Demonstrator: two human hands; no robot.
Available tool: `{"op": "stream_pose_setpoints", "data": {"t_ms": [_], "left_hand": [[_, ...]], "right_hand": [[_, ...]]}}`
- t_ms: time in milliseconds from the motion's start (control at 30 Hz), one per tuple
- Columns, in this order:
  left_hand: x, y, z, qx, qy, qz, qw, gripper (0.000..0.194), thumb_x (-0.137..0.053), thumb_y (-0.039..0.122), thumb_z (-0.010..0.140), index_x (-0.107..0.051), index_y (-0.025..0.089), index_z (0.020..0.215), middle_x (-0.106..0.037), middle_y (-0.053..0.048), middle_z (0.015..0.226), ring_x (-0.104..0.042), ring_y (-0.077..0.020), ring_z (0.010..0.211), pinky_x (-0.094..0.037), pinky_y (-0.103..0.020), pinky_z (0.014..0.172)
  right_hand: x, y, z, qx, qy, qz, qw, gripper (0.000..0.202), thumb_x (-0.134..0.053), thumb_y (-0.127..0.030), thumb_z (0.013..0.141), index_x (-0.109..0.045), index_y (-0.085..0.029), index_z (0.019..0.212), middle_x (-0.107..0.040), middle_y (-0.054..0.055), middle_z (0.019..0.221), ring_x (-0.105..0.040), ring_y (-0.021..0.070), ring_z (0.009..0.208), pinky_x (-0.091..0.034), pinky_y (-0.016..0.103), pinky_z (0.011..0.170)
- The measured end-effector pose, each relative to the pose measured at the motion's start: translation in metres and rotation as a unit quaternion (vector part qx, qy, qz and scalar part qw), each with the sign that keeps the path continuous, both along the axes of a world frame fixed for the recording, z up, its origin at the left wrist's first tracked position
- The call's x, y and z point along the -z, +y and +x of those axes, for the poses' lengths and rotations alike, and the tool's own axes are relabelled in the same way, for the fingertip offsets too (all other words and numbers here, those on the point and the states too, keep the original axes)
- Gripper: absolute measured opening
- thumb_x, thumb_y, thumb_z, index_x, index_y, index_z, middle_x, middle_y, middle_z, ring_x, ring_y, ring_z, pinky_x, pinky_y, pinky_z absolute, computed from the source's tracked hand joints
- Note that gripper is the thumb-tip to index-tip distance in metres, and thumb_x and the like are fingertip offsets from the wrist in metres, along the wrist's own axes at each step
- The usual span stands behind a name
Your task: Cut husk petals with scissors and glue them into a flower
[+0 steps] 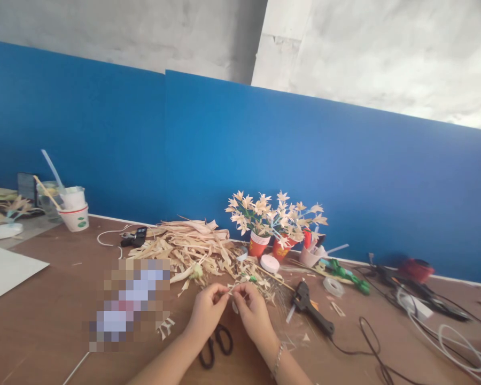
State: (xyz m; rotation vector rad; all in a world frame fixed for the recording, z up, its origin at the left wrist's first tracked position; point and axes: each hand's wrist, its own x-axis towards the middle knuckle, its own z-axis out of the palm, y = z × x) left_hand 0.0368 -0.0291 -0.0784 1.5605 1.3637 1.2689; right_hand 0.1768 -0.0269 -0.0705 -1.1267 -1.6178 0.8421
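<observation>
My left hand [206,310] and my right hand [251,311] meet above the brown table, thumbs and forefingers pinched together. Between the fingertips is a small pale strip [231,290], too small to make out fully; it looks like dried husk. Black-handled scissors [223,340] lie under my wrists, their blades hidden. Just beyond the fingers spreads a heap of dried husks [196,240] with small cut scraps [260,282]. To the right of my right hand, a black glue gun [310,309] lies on its side.
Pale star-shaped flowers [260,208] stand in red paper cups [258,246] against the blue partition [324,155]. A tape roll [332,287], green bundle [350,277] and tangled cables [444,337] lie right. Far left are white cups [74,217] and a white board [8,272]. A pixelated patch hides something left.
</observation>
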Motion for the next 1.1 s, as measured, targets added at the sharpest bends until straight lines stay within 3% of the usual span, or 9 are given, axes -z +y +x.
{"op": "stream_pose_setpoints", "data": {"t_ms": [233,433,800,1100], "left_hand": [[-0.006,-0.003,0.0,-0.007,0.005,0.002,1.0,0.019,-0.051,0.028,0.074,-0.065,0.015,0.076,-0.064,-0.002,0.061,-0.056,-0.0149,0.054,-0.043,-0.024,0.053],[-0.007,-0.004,0.0,-0.013,0.004,0.013,1.0,0.019,-0.05,0.027,0.075,-0.066,0.017,0.077,-0.064,-0.002,0.061,-0.058,-0.0161,0.058,-0.044,-0.024,0.055],[0.001,-0.002,0.001,-0.003,0.007,0.021,1.0,0.017,-0.051,0.025,0.074,-0.065,0.016,0.076,-0.066,-0.003,0.066,-0.058,-0.0157,0.059,-0.044,-0.024,0.055],[-0.003,-0.003,0.002,0.022,-0.007,-0.011,1.0,0.017,-0.052,0.027,0.072,-0.065,0.016,0.073,-0.063,-0.001,0.06,-0.054,-0.014,0.053,-0.041,-0.023,0.051]], "right_hand": [[-0.003,0.001,-0.002,-0.006,0.029,-0.052,0.998,0.032,-0.052,-0.049,0.079,-0.057,-0.017,0.083,-0.055,0.001,0.064,-0.048,0.0133,0.056,-0.038,0.024,0.053],[-0.013,-0.001,-0.004,-0.046,0.025,-0.102,0.993,0.043,-0.045,-0.055,0.08,-0.048,-0.018,0.058,-0.044,-0.002,0.053,-0.041,0.0121,0.054,-0.033,0.024,0.052],[-0.005,0.004,-0.003,-0.07,0.092,-0.135,0.984,0.031,-0.057,-0.045,0.074,-0.046,-0.018,0.062,-0.043,-0.005,0.052,-0.037,0.0092,0.05,-0.03,0.023,0.051],[-0.007,0.002,-0.004,-0.058,0.097,-0.13,0.985,0.027,-0.058,-0.041,0.072,-0.048,-0.018,0.063,-0.044,-0.005,0.051,-0.037,0.0091,0.049,-0.029,0.022,0.05]]}}
